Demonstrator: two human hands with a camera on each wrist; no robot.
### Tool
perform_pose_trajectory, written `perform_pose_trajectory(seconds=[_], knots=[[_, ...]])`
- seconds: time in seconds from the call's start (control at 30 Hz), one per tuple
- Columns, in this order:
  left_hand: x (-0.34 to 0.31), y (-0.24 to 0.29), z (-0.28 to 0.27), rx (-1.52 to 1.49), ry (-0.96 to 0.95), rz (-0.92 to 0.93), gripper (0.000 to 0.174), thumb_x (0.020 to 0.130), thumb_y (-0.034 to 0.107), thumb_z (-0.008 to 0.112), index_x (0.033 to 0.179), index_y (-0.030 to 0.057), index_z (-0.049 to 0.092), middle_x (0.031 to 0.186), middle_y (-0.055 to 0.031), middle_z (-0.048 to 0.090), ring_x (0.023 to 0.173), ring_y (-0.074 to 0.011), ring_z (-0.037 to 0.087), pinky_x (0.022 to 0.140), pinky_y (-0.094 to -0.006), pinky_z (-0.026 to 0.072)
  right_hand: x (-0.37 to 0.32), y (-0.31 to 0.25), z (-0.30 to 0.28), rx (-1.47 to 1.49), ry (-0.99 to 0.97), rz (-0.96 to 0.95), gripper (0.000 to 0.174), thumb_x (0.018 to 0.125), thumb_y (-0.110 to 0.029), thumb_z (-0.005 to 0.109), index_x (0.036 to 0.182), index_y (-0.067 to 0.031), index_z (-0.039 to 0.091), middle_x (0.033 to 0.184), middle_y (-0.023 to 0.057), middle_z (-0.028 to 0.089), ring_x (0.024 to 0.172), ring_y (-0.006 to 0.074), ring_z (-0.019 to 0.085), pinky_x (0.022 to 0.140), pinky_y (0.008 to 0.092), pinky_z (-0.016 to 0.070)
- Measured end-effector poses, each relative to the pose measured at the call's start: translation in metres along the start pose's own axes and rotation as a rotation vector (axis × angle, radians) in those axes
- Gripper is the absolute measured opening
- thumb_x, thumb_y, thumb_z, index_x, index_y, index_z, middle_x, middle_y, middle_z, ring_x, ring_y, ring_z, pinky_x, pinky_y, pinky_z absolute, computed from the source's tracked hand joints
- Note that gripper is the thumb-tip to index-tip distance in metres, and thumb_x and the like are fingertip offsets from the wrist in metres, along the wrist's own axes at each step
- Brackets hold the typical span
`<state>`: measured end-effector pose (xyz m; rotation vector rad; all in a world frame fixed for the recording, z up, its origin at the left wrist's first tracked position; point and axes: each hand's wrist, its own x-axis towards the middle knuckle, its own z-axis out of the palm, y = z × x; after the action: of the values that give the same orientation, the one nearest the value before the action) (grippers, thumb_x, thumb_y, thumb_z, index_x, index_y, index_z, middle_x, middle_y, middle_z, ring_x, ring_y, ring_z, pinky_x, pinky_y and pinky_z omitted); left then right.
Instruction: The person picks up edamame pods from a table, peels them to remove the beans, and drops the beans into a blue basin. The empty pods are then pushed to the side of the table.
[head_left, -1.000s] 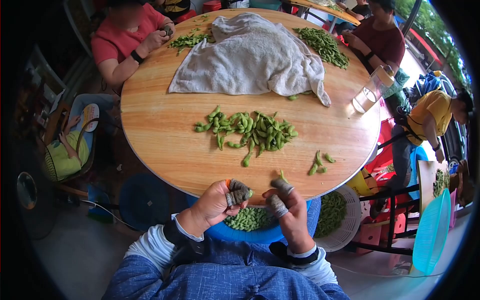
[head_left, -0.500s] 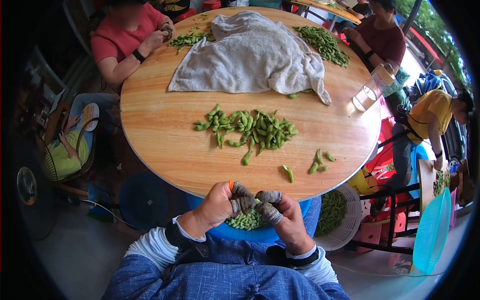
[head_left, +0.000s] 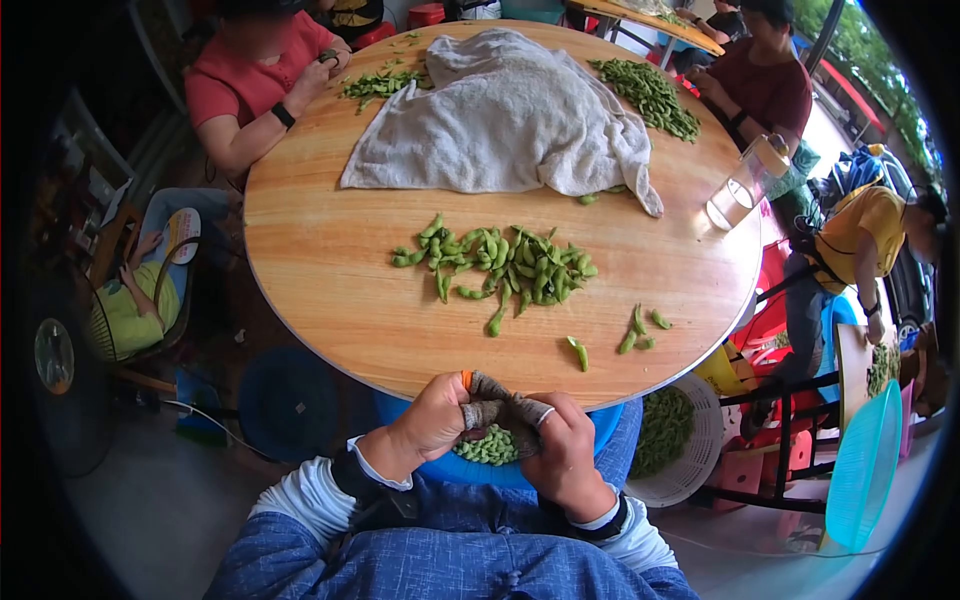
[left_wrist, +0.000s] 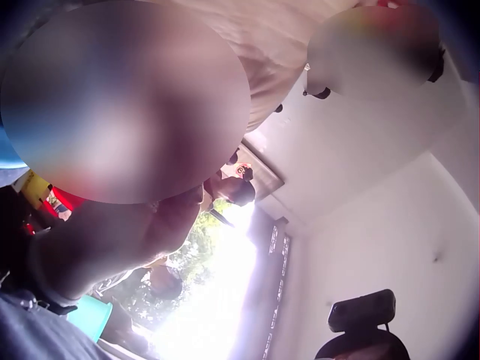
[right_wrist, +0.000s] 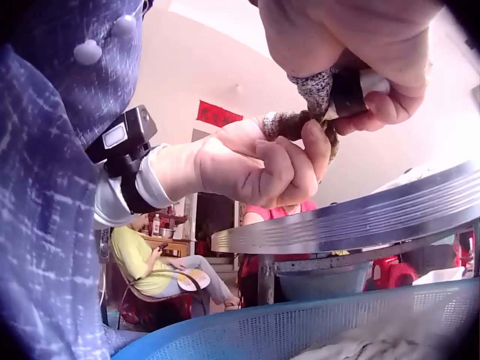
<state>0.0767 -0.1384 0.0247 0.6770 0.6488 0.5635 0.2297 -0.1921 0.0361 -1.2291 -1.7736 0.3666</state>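
Pinching at the fingertips, the left hand (head_left: 430, 420) and the right hand (head_left: 568, 450) meet on a small green pod (right_wrist: 324, 122), mostly hidden by their grey finger covers (head_left: 480, 413). Below both hands, beans (head_left: 487, 447) lie in a blue tub (head_left: 470, 472). Ahead of the right hand, a loose pod (head_left: 578, 353) lies on the desk (head_left: 330, 290); farther ahead of both hands sit a heap of pods (head_left: 540, 268) and, beyond it, a pale cloth (head_left: 500, 110)
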Motion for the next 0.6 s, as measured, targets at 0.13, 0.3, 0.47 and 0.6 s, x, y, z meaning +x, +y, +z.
perform_pose_trajectory(seconds=[0.13,0.3,0.47,0.6], knots=[[0.0,-0.002,-0.002,-0.108,0.021,-0.013,0.013,0.074,0.008,0.059,0.085,0.0038,0.054,0.074,-0.0007,0.054,0.061,-0.0065,0.047,0.052,-0.018,0.0362,0.0,0.004,0.005,0.107,0.011,0.058,0.028,0.056,0.009,0.059,0.082,-0.0009,0.055,0.071,0.0125,0.054,0.061,0.0289,0.053,0.051,0.0334,0.0428],[-0.009,0.006,-0.011,0.271,-0.009,0.219,0.013,0.073,-0.002,0.052,0.086,0.001,0.052,0.076,-0.0023,0.053,0.065,-0.009,0.049,0.059,-0.02,0.0392,0.0,0.02,-0.017,0.073,0.182,0.263,0.017,0.073,0.004,0.056,0.09,0.0028,0.057,0.077,0.0103,0.061,0.069,0.0151,0.059,0.062,0.0241,0.0466],[-0.021,0.004,-0.02,0.714,-0.372,0.206,0.02,0.071,-0.008,0.049,0.088,0.0002,0.054,0.083,-0.0063,0.057,0.079,-0.0126,0.054,0.072,-0.0244,0.0415,0.0,0.04,-0.05,-0.163,0.272,0.43,0.023,0.077,-0.001,0.055,0.099,0.0036,0.054,0.083,0.0097,0.06,0.075,0.0125,0.056,0.068,0.024,0.0441],[-0.024,0.001,-0.014,0.89,-0.537,0.219,0.019,0.073,0.004,0.058,0.092,0.0011,0.057,0.088,-0.0091,0.059,0.086,-0.0185,0.055,0.078,-0.0275,0.0413,0.002,0.027,-0.018,0.586,0.093,0.598,0.024,0.082,-0.001,0.049,0.106,0.0041,0.05,0.095,0.0085,0.057,0.086,0.0128,0.054,0.078,0.0251,0.0428]])
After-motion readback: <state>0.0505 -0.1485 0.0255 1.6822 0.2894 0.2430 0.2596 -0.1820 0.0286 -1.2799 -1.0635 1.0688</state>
